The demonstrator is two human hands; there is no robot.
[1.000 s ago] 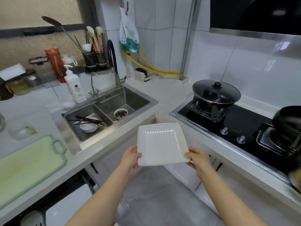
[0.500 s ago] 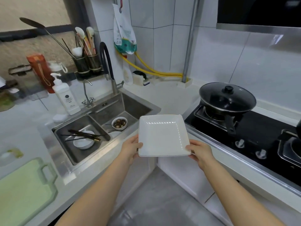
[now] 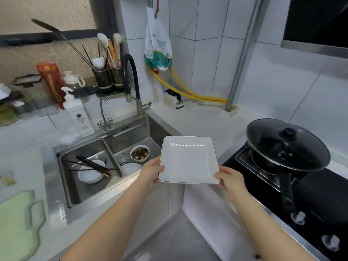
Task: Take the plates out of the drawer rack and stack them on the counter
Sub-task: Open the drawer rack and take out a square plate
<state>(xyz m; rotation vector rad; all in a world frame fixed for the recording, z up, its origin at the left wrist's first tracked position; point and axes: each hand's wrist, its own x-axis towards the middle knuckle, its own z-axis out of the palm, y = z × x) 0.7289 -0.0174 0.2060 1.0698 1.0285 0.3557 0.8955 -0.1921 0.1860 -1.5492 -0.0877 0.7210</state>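
Note:
I hold a white square plate (image 3: 188,160) with a thin gold rim, level, in front of me above the corner of the white counter (image 3: 199,121). My left hand (image 3: 151,173) grips its left edge, thumb on top. My right hand (image 3: 228,178) grips its near right corner the same way. The plate hangs over the counter's front edge between the sink and the stove. The drawer rack is out of view.
A steel sink (image 3: 90,166) at the left holds bowls and chopsticks. A black lidded pan (image 3: 286,146) sits on the stove (image 3: 310,196) at the right. A soap bottle (image 3: 78,113), utensil holders (image 3: 109,78) and a green cutting board (image 3: 17,225) stand on the left counter.
Both hands have carried the plate up and forward, from over the floor to over the counter corner. The view has swung toward that corner.

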